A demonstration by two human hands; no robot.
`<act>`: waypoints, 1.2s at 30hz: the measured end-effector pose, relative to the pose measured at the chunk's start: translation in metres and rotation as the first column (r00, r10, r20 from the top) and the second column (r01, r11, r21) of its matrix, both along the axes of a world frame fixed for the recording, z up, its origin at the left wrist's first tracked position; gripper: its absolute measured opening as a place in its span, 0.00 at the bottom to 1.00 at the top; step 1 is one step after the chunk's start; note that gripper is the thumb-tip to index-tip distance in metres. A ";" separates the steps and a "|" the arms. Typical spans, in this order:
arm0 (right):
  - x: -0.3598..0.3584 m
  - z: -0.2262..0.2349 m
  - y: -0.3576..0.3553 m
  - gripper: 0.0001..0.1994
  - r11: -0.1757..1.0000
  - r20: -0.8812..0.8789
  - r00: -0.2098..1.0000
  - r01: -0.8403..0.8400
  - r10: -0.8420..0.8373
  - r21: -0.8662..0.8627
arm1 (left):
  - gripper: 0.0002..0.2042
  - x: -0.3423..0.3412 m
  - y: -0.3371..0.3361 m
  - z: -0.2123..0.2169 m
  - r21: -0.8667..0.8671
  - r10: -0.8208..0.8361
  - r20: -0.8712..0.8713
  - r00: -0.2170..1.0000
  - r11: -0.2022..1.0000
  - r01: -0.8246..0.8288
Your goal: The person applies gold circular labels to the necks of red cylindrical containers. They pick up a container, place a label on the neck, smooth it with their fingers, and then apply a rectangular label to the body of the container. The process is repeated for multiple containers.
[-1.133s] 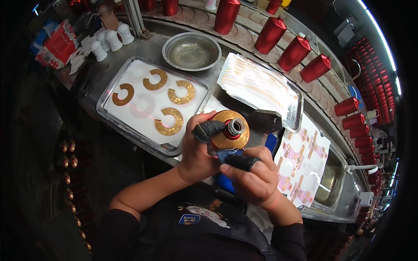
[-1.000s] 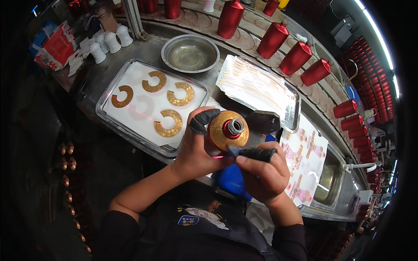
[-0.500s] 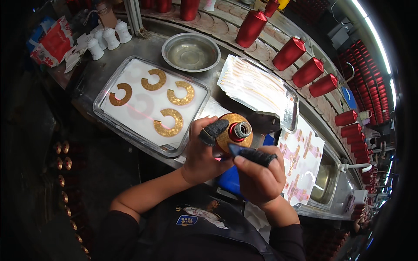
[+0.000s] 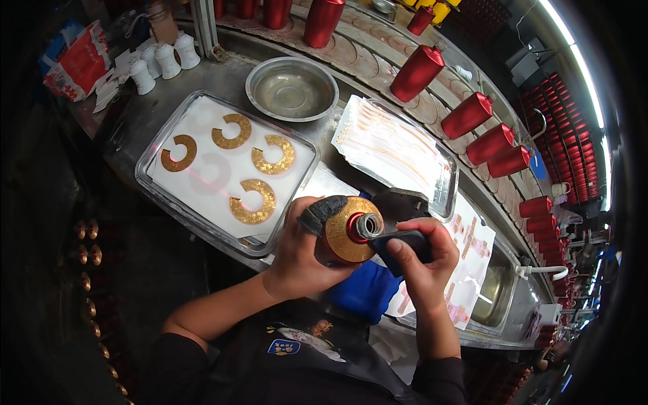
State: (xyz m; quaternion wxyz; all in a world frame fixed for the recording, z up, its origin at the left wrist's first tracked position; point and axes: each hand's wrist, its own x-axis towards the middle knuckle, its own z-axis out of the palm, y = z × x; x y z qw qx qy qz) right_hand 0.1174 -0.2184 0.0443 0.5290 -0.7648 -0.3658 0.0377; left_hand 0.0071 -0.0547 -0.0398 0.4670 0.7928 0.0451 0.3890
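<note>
My left hand (image 4: 297,260), with a dark wrap on a digit, is closed around a red bottle with a gold decal (image 4: 343,233) on its shoulder. The bottle tilts so that its open threaded neck (image 4: 368,225) faces up toward me. Between thumb and fingers, my right hand (image 4: 432,260) grips a dark flat scraper (image 4: 408,244). The scraper's edge lies against or very close to the gold shoulder, just right of the neck. Most of the bottle's body is hidden behind my left hand.
Left stands a metal tray (image 4: 150,192) with C-shaped gold decals (image 4: 253,202) on white paper. Beyond are a water basin (image 4: 291,88) and a conveyor carrying red bottles (image 4: 467,115). A tray of white sheets (image 4: 391,138), decal sheet (image 4: 472,236) and sink (image 4: 493,290) lie right.
The scraper has swung from in front of the bottle's shoulder to the right of the neck. My hands and the bottle sit slightly lower. The conveyor's red bottles have moved rightward.
</note>
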 end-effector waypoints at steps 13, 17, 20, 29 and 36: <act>0.057 0.016 0.037 0.13 0.951 -0.324 0.911 -0.297 0.257 -0.082 | 0.48 0.013 0.058 0.021 -0.553 -0.746 -0.223 0.628 0.627 0.548; 0.060 0.019 0.044 0.12 0.932 -0.399 0.854 -0.363 0.333 0.001 | 0.53 0.012 0.068 0.016 -0.756 -0.854 -0.093 0.512 0.395 0.522; 0.059 0.013 0.042 0.12 0.885 -0.304 0.833 -0.454 0.462 0.100 | 0.56 -0.008 0.048 0.016 -0.647 -0.742 -0.092 0.664 0.552 0.527; 0.066 0.010 0.064 0.11 0.860 -0.278 0.816 -0.502 0.506 0.090 | 0.51 -0.008 0.037 0.005 -0.651 -0.634 -0.116 0.764 0.630 0.423; 0.053 -0.009 0.037 0.11 0.919 0.046 0.946 -0.324 0.322 0.224 | 0.49 -0.001 0.030 0.017 -0.516 -0.635 -0.121 0.763 0.697 0.498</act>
